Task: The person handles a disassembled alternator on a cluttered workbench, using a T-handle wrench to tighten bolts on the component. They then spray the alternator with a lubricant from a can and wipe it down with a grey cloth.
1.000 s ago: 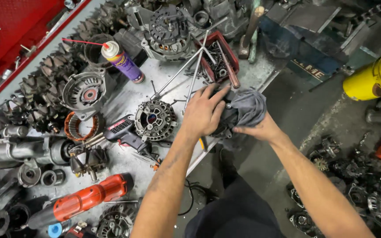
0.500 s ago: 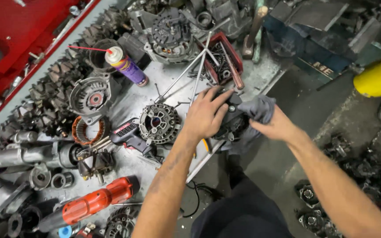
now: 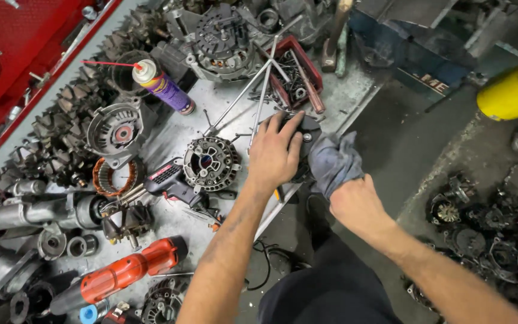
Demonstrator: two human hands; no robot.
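- Two bare hands meet at the bench edge, on one dark part (image 3: 306, 139).
- Left hand (image 3: 274, 153) lies palm-down over the part, fingers spread and curled onto its top, pressing rather than pinching.
- Right hand (image 3: 358, 204) is closed around a grey rag (image 3: 333, 161), bunched against the part's right side.
- Part sits between both hands, mostly hidden beneath them.
- Just left of the left hand lies a round alternator housing (image 3: 211, 162), with a black tool (image 3: 172, 180) beside it.
- Beyond the left fingertips, long rods (image 3: 253, 90) lean toward a red tray (image 3: 295, 75) of bits.
- Farther left stands a spray can (image 3: 160, 87); near the left forearm lies an orange drill (image 3: 121, 276).
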